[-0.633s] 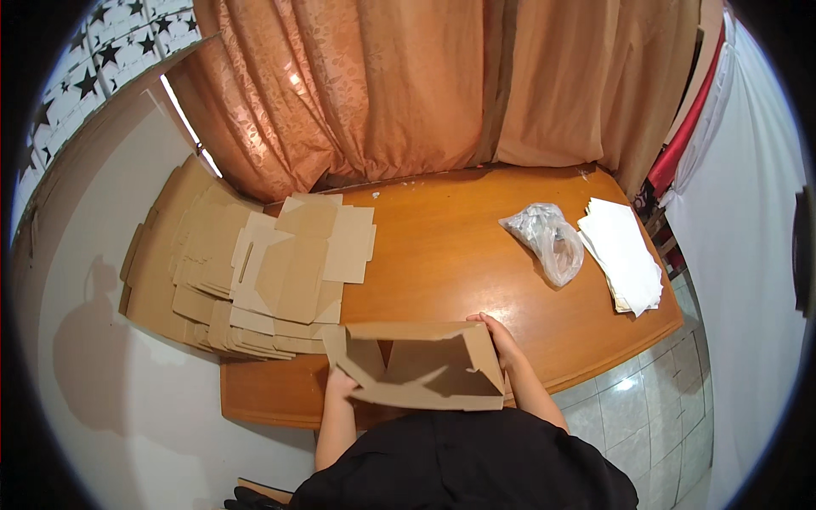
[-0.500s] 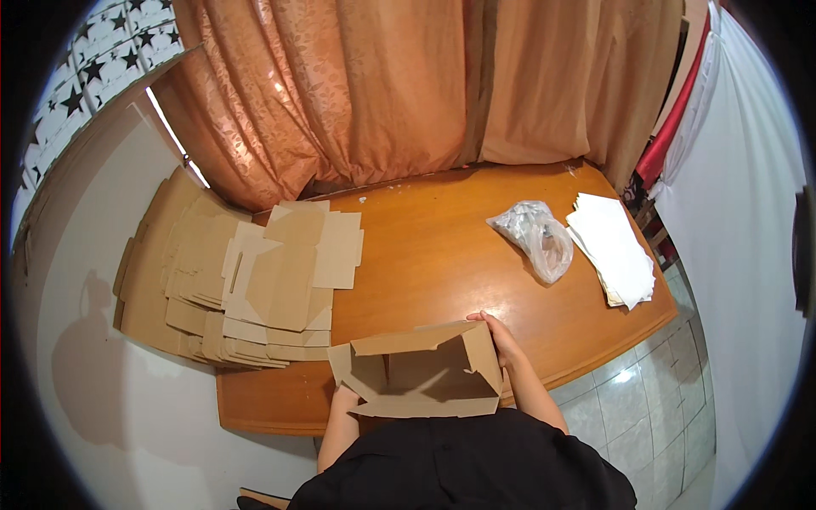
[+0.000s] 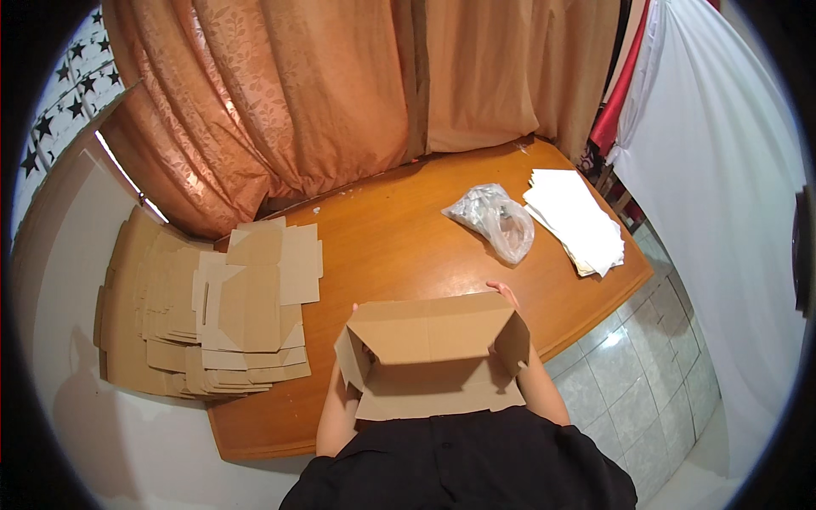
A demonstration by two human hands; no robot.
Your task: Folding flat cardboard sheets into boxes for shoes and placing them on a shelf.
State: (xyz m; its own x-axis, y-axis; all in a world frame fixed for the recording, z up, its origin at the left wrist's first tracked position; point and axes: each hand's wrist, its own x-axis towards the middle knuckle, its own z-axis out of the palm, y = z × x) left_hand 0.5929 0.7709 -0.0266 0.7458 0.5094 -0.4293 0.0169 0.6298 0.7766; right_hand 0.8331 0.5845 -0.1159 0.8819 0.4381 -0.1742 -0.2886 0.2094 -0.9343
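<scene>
A brown cardboard box (image 3: 433, 327) is up against my body at the near side of the table, its open side facing me and its inside in shadow. From the right, my right hand (image 3: 505, 292) grips the box, fingers showing past the far right corner. My left hand (image 3: 355, 307) holds the opposite end. Only a fingertip shows at the far left corner, and the box's side panel covers the rest of that hand. Both forearms run along the outside of the box.
Flat, unfolded cardboard box blanks (image 3: 246, 306) lie stacked on the left of the wooden table (image 3: 374, 221). Toward the far right are a clear plastic bag (image 3: 493, 221) and a pile of white paper sheets (image 3: 578, 221). Orange curtains (image 3: 297, 93) hang behind the table.
The box has turned and tipped, so its far panel now faces up more and sits squarer to me. My left hand has moved up to the far left corner. The view has shifted right.
</scene>
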